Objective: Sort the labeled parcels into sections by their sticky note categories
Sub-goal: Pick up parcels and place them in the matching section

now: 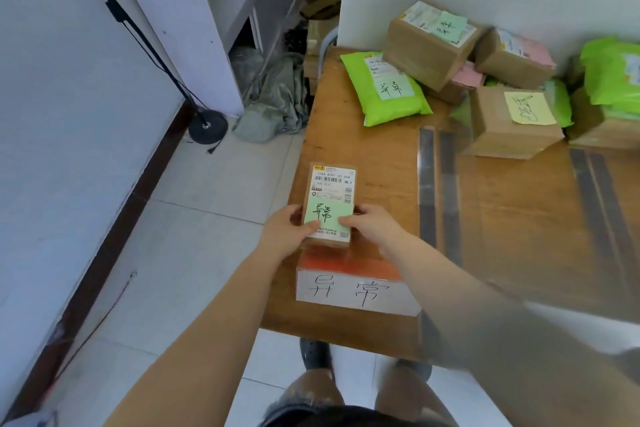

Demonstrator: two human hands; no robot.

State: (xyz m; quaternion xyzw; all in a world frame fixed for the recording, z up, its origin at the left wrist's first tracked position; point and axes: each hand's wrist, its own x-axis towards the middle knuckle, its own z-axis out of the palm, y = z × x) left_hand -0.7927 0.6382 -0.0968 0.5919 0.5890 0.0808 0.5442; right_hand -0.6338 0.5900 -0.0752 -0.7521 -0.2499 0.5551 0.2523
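Cardboard parcel (329, 204) gripped by left hand (285, 230), right hand (369, 224).

Reading "178A K301 00 66A" and "MLV" on the shipping label (333, 184) of the small parcel (329, 204) at 9 o'clock on the table; showing handwritten "异常" on its green sticky note (327, 217), on the white section sign (349, 291) at 6 o'clock, and on the green mailer bag (386, 90) at 12 o'clock.

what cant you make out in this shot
Head view only:
- Small box: fine print on its shipping label too small; lower sides covered by left hand and right hand.
- Yellow note: handwriting blurred.
- Green bags: cut off by right edge.
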